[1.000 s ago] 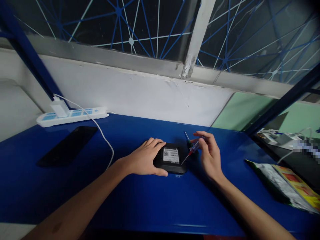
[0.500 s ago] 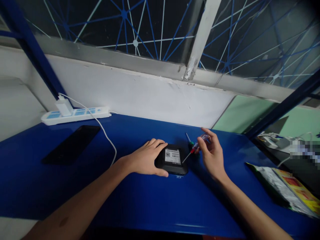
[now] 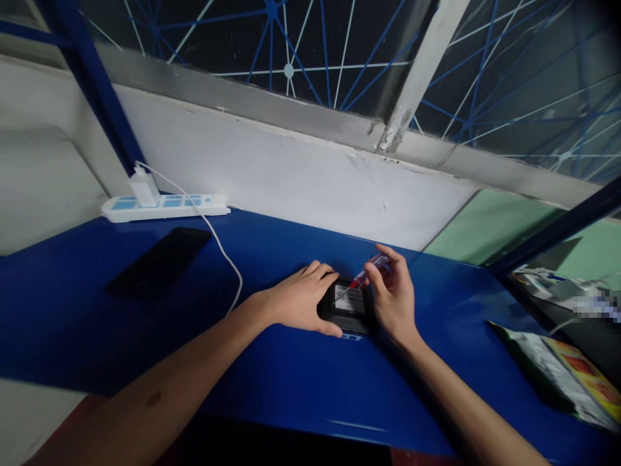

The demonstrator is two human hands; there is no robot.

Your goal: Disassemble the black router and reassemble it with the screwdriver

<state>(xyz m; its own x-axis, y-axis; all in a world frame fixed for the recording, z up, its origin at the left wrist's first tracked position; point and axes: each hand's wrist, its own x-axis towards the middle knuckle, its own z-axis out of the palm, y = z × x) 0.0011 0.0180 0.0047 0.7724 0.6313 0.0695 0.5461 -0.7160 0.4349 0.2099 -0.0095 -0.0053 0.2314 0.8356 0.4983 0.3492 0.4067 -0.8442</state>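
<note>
A flat black box-shaped device [image 3: 345, 321] with a white printed label [image 3: 351, 300] on its upper face lies on the blue table. My left hand [image 3: 303, 303] grips it from the left, fingers along the far edge and thumb at the near corner. In my right hand [image 3: 394, 296], closed around its handle, is a screwdriver [image 3: 358, 281] with a clear handle and red collar. It slants down to the left over the label, its tip at the device's left part near my left hand; contact is too small to confirm.
A black phone-like slab [image 3: 160, 261] lies at the left, near a white power strip [image 3: 169, 207] with a plugged-in charger [image 3: 144, 188]. A white cable [image 3: 220, 244] runs toward my left forearm. Shiny packaging [image 3: 557, 369] lies at the right. A wall stands behind the table [image 3: 291, 388].
The screwdriver tip has moved from the device's right side across to its left part, my right hand shifting with it. A green-handled tool beside the device is now hidden. The view has shifted.
</note>
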